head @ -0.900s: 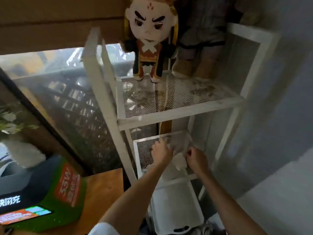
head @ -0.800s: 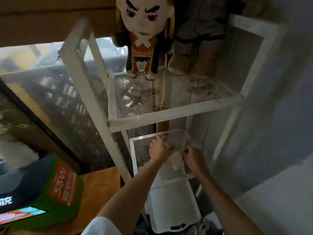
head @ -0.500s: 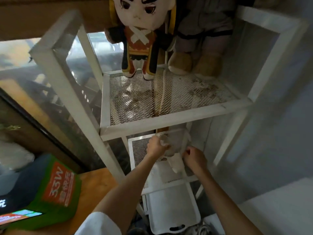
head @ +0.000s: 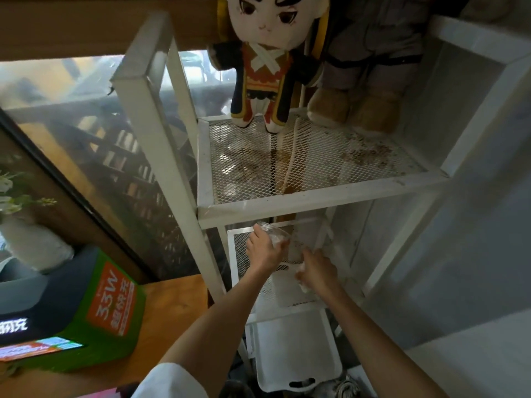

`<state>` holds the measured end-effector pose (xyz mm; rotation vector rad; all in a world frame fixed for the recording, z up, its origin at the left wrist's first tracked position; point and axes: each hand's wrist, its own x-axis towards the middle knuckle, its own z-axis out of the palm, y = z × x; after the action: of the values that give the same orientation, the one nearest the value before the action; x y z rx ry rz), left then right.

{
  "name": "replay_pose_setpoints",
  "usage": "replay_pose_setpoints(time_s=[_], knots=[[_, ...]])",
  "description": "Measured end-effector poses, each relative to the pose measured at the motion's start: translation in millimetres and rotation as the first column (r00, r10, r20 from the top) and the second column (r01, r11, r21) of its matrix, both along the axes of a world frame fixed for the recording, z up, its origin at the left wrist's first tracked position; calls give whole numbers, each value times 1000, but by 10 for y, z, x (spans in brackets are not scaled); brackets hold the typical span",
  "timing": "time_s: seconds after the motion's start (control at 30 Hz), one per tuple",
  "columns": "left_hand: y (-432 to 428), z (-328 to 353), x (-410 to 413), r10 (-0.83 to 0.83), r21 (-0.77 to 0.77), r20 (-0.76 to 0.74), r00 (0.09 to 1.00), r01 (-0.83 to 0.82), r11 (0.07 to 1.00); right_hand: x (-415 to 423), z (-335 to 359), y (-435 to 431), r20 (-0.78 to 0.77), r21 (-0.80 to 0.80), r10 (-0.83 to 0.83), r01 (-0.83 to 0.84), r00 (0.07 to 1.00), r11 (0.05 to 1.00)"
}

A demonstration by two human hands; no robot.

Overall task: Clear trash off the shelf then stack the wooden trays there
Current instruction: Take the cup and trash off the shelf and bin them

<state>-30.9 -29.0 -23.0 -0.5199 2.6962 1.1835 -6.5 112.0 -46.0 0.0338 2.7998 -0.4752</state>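
Reaching under a white mesh shelf (head: 316, 196), the left hand (head: 263, 251) grips a clear cup (head: 273, 235) above the lower tier, while the right hand (head: 316, 271) closes around crumpled white tissue (head: 303, 285).

A tall white metal shelf (head: 316, 196) stands by a window. Its upper mesh level is dirty with brown bits. A plush doll (head: 267, 61) with a big head stands at the back of that level, beside a second brown stuffed toy (head: 367, 81).

Both hands reach onto the lower mesh level. The left hand (head: 263, 249) has its grip around a clear plastic cup (head: 273, 232). The right hand (head: 316, 271) closes on white crumpled paper (head: 303, 285). Under them lies a white tray (head: 296, 354) with a handle slot.

To the left, a green box (head: 86, 305) sits on a wooden surface (head: 172, 326).
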Motion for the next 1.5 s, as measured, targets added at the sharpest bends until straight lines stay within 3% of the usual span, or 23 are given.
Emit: replay_pose_setpoints(time_s=[0.13,0.33,0.53,0.77,0.9,1.03,1.07,1.17,1.3,1.37,1.5], knots=[[-26,13,36,-13,5,-21,1000,13,1000,-6,22,98,6,-56,-17,17,1000,998],[-13,63,165,-59,32,-64,996,61,998,-32,143,324,48,-343,-207,211,977,915],[73,188,451,-75,143,-145,987,96,985,233,340,466,-64,-495,-343,269,937,826],[-13,476,1261,-253,316,-208,945,309,897,1037,583,371,-8,-705,-528,370,849,606],[-282,494,1928,-368,265,-209,906,415,870,1646,572,209,-2,-764,-569,367,822,532],[-760,442,2695,-425,298,-240,873,483,824,2350,423,-33,60,-860,-607,350,793,371],[-920,414,2879,-401,323,-232,886,459,827,2529,374,-115,107,-870,-602,367,791,328],[-1407,287,3393,-284,356,-190,940,335,872,2998,213,-397,278,-922,-552,381,786,78],[-1887,350,4005,-185,351,-184,965,241,905,3395,85,-791,537,-839,-423,512,730,-183],[-2119,285,4172,-130,343,-205,970,195,919,3519,27,-966,553,-832,-379,515,742,-207],[-2484,56,4371,41,330,-207,978,31,944,3634,7,-1271,498,-863,-302,499,813,-78]])
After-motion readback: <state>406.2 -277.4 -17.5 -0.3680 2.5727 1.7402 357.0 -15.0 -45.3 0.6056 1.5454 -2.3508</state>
